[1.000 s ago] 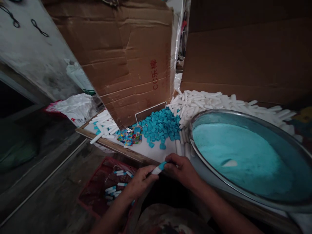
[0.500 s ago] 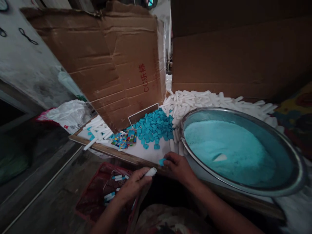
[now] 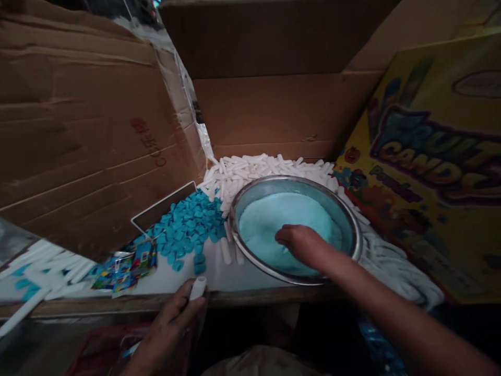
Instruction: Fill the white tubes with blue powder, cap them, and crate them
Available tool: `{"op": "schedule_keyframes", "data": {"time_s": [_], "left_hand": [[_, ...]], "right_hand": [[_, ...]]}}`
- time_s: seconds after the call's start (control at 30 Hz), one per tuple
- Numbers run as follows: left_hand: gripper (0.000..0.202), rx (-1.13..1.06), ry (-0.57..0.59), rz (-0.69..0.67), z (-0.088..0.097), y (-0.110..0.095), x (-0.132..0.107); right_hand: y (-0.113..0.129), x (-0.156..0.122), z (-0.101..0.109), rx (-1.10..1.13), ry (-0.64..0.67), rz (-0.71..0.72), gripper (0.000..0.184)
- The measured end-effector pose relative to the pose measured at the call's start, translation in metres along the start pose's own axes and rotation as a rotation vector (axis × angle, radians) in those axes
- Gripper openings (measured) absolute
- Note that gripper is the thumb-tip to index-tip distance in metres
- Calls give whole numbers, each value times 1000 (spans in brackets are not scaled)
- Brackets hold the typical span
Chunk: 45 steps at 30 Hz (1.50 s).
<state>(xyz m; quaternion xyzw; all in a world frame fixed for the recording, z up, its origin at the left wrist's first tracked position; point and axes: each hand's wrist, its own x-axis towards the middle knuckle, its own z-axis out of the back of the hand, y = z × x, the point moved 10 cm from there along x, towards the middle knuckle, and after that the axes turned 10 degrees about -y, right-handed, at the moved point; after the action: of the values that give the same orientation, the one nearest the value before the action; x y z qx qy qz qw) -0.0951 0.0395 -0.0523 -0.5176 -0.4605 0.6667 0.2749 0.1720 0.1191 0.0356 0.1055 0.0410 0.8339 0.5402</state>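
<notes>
My left hand [image 3: 168,326] is closed around a short white tube [image 3: 197,287], its open end up, just below the table's front edge. My right hand [image 3: 301,243] reaches into a round metal basin [image 3: 354,230] filled with light blue powder [image 3: 270,222]; its fingers curl down onto the powder, and what they hold, if anything, is hidden. A heap of small blue caps [image 3: 188,224] lies left of the basin. Many white tubes [image 3: 250,167] are piled behind and around it.
A big cardboard box [image 3: 90,141] stands at the left and more cardboard [image 3: 274,109] at the back. A yellow printed candy carton [image 3: 434,172] leans at the right. Colourful stickers [image 3: 125,266] and loose white tubes [image 3: 39,261] lie at the left. A red basket [image 3: 94,350] sits below the table edge.
My right hand left the table's front edge and moved right into the basin. My left hand still holds the white tube, now uncapped. The view swung to the right.
</notes>
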Motion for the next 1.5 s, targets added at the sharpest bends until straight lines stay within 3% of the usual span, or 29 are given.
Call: {"op": "schedule_keyframes", "data": {"time_s": [0.1, 0.2, 0.37, 0.53, 0.7, 0.93, 1.13, 1.33, 1.5], "left_hand": [[46, 144, 112, -41, -32, -7, -5], [48, 179, 159, -50, -50, -9, -12], [49, 75, 151, 116, -50, 5, -12], [50, -6, 127, 131, -46, 3, -5], [46, -94, 157, 69, -56, 0, -6], [41, -196, 202, 58, -55, 4, -2], [34, -116, 260, 96, -54, 4, -4], [46, -243, 107, 209, -33, 25, 10], [48, -332, 109, 179, -39, 15, 4]], "right_hand": [[-37, 4, -22, -162, 232, 105, 22], [-46, 7, -39, -258, 328, 170, 24], [-38, 4, -48, -266, 332, 221, 24], [-39, -5, -56, -216, 362, 255, 25], [-36, -7, -58, -175, 347, 269, 25], [-39, 9, -46, -162, 240, 180, 22], [-14, 20, -67, -154, 242, 175, 28], [3, 28, -63, 121, 125, 164, 18], [-12, 30, -50, 268, 61, 91, 24]]}}
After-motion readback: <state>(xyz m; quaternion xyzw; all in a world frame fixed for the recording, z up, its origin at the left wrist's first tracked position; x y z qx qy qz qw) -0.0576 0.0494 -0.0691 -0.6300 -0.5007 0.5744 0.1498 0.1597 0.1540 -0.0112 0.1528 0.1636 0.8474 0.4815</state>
